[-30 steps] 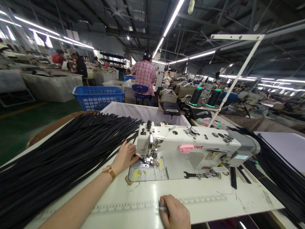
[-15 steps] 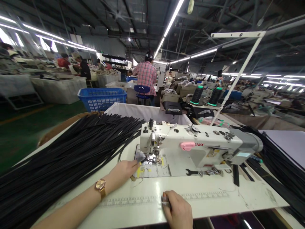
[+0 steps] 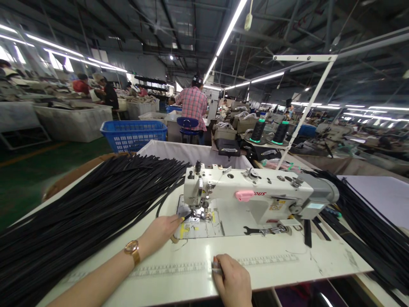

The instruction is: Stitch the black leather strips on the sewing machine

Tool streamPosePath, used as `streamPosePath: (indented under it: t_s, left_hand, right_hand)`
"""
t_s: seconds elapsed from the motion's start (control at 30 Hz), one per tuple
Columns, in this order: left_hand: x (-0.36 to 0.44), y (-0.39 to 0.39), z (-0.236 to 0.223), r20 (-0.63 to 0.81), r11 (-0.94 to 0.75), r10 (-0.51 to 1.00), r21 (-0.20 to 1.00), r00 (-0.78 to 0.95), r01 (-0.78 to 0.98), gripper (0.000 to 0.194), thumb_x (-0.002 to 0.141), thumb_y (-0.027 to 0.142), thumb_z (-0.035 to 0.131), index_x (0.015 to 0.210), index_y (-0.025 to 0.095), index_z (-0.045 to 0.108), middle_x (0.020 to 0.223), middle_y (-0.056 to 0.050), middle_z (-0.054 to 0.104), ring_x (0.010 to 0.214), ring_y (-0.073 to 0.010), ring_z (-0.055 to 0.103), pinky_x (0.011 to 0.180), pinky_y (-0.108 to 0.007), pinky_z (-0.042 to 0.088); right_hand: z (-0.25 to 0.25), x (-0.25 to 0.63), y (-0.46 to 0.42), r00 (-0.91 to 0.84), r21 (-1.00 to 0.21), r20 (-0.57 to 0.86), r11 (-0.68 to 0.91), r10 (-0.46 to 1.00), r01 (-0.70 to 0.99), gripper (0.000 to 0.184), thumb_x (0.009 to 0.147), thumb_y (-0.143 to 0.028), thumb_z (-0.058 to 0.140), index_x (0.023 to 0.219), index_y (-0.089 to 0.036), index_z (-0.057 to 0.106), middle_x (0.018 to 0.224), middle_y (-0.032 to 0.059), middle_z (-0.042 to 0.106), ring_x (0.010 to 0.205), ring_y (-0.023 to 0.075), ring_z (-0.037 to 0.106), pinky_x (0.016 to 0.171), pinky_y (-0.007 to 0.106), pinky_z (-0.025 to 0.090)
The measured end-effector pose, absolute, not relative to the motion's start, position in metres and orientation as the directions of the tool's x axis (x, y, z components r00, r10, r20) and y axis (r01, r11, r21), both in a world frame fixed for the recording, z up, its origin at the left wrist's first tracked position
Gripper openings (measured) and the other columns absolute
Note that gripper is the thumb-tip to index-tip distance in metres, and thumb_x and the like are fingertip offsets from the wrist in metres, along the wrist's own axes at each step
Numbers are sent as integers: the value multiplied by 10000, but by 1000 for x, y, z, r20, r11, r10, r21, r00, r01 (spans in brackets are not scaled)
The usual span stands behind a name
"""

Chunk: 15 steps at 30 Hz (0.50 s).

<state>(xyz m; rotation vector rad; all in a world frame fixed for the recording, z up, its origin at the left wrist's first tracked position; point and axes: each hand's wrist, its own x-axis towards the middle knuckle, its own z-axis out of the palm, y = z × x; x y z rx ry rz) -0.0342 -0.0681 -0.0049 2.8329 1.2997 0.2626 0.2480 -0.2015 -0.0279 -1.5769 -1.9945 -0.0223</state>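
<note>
My left hand [image 3: 164, 228], wearing a gold watch [image 3: 131, 247], pinches the end of a narrow black strap [image 3: 188, 216] beside the presser foot. That foot belongs to a white sewing machine [image 3: 230, 187] with a pink piece on its front. My right hand [image 3: 234, 279] rests near the table's front edge, fingers closed around a small dark tool with a metallic tip [image 3: 216, 267]; its kind is mostly hidden by the hand. A large heap of long black straps [image 3: 96, 200] lies to the left of the machine.
A printed ruler scale [image 3: 172, 269] runs along the white tabletop [image 3: 179, 290]. An open-end wrench [image 3: 252, 230] lies by the machine base. Behind stand black thread cones [image 3: 257, 131], a blue basket [image 3: 134, 134] and a seated person [image 3: 192, 104]. More black straps [image 3: 361, 213] lie at right.
The whole view has shifted slightly, so the machine and table appear a little further left. Both hands keep nearly the same places and grips.
</note>
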Motion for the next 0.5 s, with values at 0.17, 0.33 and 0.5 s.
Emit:
streamPosePath:
  t_s: [0.17,0.33,0.5]
  left_hand:
    - [-25,-80,-1,112,-636,770,78,627,767,391,892,57,418,1252,148,541,1100,-124,646,895,-224,649,821,-348,529]
    - [11,-118,3,92,-544,839,135,536,828,366,854,-5,387,1092,168,605,1012,-117,667,864,-224,657,778,-341,533]
    - [53,-140,10,57,-378,926,160,373,912,369,838,-43,359,996,139,638,948,-135,671,799,-231,677,705,-335,544]
  right_hand:
    - [-29,248,-202,-132,-328,444,298,886,896,210,906,-223,383,853,-230,585,718,-1,633,641,155,593,601,268,314]
    - [-29,248,-202,-137,-313,465,307,875,899,190,876,-206,407,840,-227,591,704,-3,635,631,152,598,596,271,321]
    - [-24,249,-202,-155,-303,442,309,884,901,170,873,-194,425,855,-224,591,713,-7,641,642,144,604,599,254,332]
